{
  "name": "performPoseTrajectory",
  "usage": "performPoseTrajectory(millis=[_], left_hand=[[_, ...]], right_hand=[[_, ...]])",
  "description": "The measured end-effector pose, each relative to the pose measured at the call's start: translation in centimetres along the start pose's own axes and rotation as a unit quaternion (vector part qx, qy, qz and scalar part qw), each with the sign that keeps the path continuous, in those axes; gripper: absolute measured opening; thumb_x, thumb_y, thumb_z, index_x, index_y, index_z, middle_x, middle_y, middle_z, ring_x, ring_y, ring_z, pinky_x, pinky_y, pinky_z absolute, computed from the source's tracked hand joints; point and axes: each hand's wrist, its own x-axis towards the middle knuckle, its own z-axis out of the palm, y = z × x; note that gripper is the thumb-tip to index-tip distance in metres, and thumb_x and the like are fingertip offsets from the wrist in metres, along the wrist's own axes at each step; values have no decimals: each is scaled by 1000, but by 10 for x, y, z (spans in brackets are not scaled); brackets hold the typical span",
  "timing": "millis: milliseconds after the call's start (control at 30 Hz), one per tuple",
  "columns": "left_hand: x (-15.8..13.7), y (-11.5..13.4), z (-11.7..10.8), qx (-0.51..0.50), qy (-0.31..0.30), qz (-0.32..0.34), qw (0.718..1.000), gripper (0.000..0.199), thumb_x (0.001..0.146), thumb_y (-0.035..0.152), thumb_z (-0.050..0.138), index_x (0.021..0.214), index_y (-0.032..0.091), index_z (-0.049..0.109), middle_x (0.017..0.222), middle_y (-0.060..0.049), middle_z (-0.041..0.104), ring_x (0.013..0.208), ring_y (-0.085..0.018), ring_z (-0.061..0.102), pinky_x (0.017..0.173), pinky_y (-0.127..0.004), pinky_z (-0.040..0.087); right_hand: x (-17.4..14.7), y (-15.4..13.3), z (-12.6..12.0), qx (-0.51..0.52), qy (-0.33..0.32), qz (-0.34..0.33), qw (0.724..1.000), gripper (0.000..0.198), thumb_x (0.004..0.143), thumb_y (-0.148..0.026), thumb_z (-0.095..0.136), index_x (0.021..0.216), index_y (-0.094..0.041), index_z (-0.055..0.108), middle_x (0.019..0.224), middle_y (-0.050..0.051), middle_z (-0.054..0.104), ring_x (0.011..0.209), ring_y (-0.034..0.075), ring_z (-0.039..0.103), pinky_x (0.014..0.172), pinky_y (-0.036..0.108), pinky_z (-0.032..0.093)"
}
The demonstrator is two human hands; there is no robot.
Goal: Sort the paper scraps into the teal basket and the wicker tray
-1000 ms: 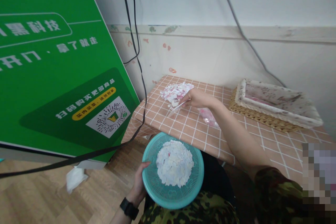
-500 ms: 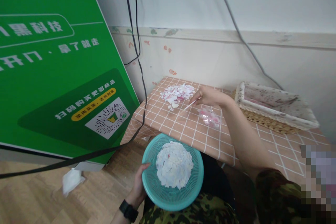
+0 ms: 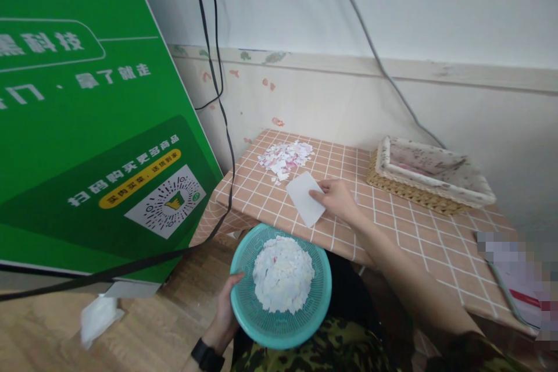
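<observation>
A pale wall (image 3: 436, 11) closes off the back of my view, a green panel (image 3: 108, 139) fills the left side, and a checked cloth covers the table (image 3: 444, 244) between them. Toward its back edge, on the right half, sits a lined wicker basket (image 3: 414, 193). Near the far left corner lies a loose heap of paper scraps (image 3: 285, 157), white with some pink.

On my feed the white card (image 3: 305, 200) has just swung round: half a second ago it was nearly edge-on, and now its broad face is turned up to me. It is between the heap and the front edge, near the closest scraps; I can't tell whether it touches the cloth. I take this to mean it isn't pushing at the heap at this instant.

The right hand (image 3: 337, 199) pinches the card by its right side, thumb across the face. The left hand (image 3: 224, 311) grips the teal colander (image 3: 279, 328) by its left rim, thumb over the top, the other fingers hidden. I have the colander just off the front edge, holding a whitish mound (image 3: 283, 273).
</observation>
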Motion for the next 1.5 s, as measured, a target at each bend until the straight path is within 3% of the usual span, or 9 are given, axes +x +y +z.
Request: performPoseTrajectory(millis=[167,300,433,600,767,933,1100,1300,1500], left_hand=[[0,2,2,-4,-13,1,1000,13,68,19,61,73,9,68,63,-9,72,56,-23,65,61,-35,52],[0,-1,9,-12,-17,-3,1000,13,66,18,63,75,10,68,67,-8,73,58,-22,66,63,-33,52],[4,-14,15,-3,-61,-31,998,20,70,24,62,79,8,69,70,-10,73,61,-22,66,64,-34,51],[11,-24,12,-7,-75,-26,997,23,72,27,61,82,8,69,74,-10,74,64,-24,66,66,-35,52],[11,-19,6,-23,-65,-33,997,25,71,27,62,86,8,69,80,-12,74,71,-27,68,73,-40,51],[9,-18,6,-12,-64,-35,997,25,72,28,61,85,9,68,77,-12,74,67,-26,67,67,-37,52],[10,-17,7,-13,-52,-34,998,26,69,26,63,85,7,69,70,-12,73,60,-25,66,65,-37,50],[10,-17,7,-24,-57,-37,997,27,69,28,63,86,7,69,76,-13,74,70,-27,67,69,-38,51],[10,-18,4,-25,-63,-37,997,25,72,29,62,84,8,69,77,-11,74,68,-24,67,71,-36,51]], right_hand=[[-1,31,-41,-64,57,78,993,29,72,-34,56,88,-14,70,69,7,68,61,20,61,52,26,40],[5,23,-57,-112,46,24,992,26,75,-33,54,87,-17,71,68,4,67,62,18,60,54,25,38],[27,-8,-46,-150,0,-83,985,24,78,-31,51,83,-18,70,66,2,64,60,14,55,55,25,34],[56,-33,-28,-211,-12,-110,971,21,77,-25,50,77,-14,68,68,6,63,60,14,52,54,26,29],[67,-33,-23,-217,-70,-149,962,19,77,-25,50,70,-15,65,63,3,60,56,12,48,53,26,27],[73,-32,-22,-214,-70,-174,959,17,78,-25,51,72,-16,64,66,3,60,60,12,48,56,25,28],[80,-35,-31,-215,-135,-193,948,21,79,-28,52,63,-16,59,57,-1,53,55,10,44,54,25,26],[89,-32,-31,-223,-107,-197,949,21,78,-29,52,62,-16,57,57,-1,51,57,11,44,56,25,26],[93,-27,-35,-233,-161,-196,939,19,77,-28,52,66,-16,62,60,0,56,57,11,44,56,26,26]])
